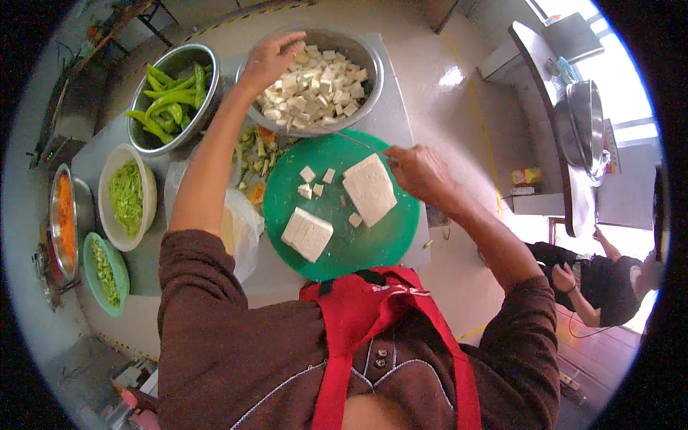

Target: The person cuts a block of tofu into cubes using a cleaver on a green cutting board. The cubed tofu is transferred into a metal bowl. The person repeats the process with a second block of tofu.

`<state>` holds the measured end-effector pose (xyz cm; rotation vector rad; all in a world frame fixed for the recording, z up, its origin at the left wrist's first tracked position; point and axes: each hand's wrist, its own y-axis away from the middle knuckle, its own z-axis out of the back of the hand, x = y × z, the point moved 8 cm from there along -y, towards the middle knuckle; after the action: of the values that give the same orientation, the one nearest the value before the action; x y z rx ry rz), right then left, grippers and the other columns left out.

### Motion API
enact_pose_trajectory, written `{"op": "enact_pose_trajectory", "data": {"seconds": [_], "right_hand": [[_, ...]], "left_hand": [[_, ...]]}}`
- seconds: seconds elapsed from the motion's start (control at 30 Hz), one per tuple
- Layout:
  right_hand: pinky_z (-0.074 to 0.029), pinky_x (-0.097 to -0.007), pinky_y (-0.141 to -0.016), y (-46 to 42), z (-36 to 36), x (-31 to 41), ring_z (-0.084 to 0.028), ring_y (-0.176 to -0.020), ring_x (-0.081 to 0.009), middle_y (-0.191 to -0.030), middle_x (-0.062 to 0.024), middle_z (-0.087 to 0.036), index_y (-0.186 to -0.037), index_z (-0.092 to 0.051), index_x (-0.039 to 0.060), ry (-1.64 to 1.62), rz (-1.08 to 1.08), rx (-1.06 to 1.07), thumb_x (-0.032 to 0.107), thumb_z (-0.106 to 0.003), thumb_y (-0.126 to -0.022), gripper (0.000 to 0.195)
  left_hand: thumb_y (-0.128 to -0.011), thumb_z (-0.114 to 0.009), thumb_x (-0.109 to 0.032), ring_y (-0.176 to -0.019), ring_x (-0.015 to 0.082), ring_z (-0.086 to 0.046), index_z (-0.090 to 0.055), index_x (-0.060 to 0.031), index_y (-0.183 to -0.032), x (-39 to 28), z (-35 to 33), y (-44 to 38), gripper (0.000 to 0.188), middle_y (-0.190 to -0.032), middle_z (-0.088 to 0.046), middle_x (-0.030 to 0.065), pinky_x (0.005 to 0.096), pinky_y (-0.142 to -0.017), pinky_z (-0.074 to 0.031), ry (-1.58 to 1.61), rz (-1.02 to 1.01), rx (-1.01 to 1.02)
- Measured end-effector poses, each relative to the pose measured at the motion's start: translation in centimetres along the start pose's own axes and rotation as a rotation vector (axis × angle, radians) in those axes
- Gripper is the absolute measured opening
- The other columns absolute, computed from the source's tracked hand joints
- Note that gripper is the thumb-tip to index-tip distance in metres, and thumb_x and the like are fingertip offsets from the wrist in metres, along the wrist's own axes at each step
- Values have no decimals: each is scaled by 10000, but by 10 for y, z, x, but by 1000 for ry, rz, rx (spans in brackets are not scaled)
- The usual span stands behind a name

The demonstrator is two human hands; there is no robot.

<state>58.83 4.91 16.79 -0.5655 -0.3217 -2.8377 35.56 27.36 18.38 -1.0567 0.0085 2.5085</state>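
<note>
My left hand point(273, 58) is over the left side of a large metal bowl point(376, 70) of cubed tofu point(317, 88), its fingers spread near the cubes. My right hand point(422, 171) grips a knife point(352, 141), whose thin blade points left towards the bowl's near rim. Below the blade lies a round green cutting board point(344, 258). On it are a large tofu block point(371, 191) at the right, a smaller sliced tofu block point(307, 234) at the lower left, and several loose cubes point(307, 173) between them.
Left of the board are a clear plastic bag point(244, 231) and vegetable scraps point(260, 153). Farther left stand a metal bowl of green peppers point(171, 102), a bowl of green shreds point(126, 199), a bowl of orange shreds point(66, 220) and a green bowl point(106, 274). Another person point(596, 279) is at the far right.
</note>
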Motion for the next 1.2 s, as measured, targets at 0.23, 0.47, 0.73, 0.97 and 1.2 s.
{"op": "enact_pose_trajectory", "data": {"seconds": [0.23,0.47,0.73,0.97,1.2], "right_hand": [[-535,-537,-627,82,-83,55,-667,-704,-451,-724,-263,-645,-1070,-640,26,-290,15,201,158,-569,-896,230],[-530,-550,-630,120,-115,72,-680,-713,-435,-746,-249,-669,-1062,-630,33,-218,88,210,135,-508,-904,225],[-540,-549,-658,124,-130,71,-687,-738,-433,-772,-252,-677,-969,-599,22,-167,46,260,112,-510,-873,159],[-556,-533,-660,106,-180,55,-697,-757,-428,-810,-247,-689,-950,-596,1,-56,44,348,108,-558,-843,156],[-562,-521,-632,102,-199,45,-701,-741,-418,-768,-231,-683,-964,-578,22,-70,74,274,110,-570,-832,159]], "left_hand": [[-1023,-562,-333,-1051,106,-603,-660,-77,-1269,-6,47,123,368,-1220,-679,24,286,-986,-456,412,89,-265],[-1036,-547,-325,-1096,129,-622,-690,-42,-1206,-2,-8,183,360,-1146,-713,55,283,-988,-465,458,150,31],[-1051,-487,-294,-1188,185,-593,-690,-68,-1217,6,-126,222,346,-1267,-666,69,348,-1040,-445,431,144,790],[-1037,-471,-429,-1231,223,-576,-610,-109,-1353,27,-187,261,470,-1343,-632,77,356,-1055,-439,282,105,1270],[-1010,-431,-574,-1333,274,-491,-548,-187,-1430,6,-193,275,583,-1415,-575,114,393,-1154,-278,133,-97,1362]]}}
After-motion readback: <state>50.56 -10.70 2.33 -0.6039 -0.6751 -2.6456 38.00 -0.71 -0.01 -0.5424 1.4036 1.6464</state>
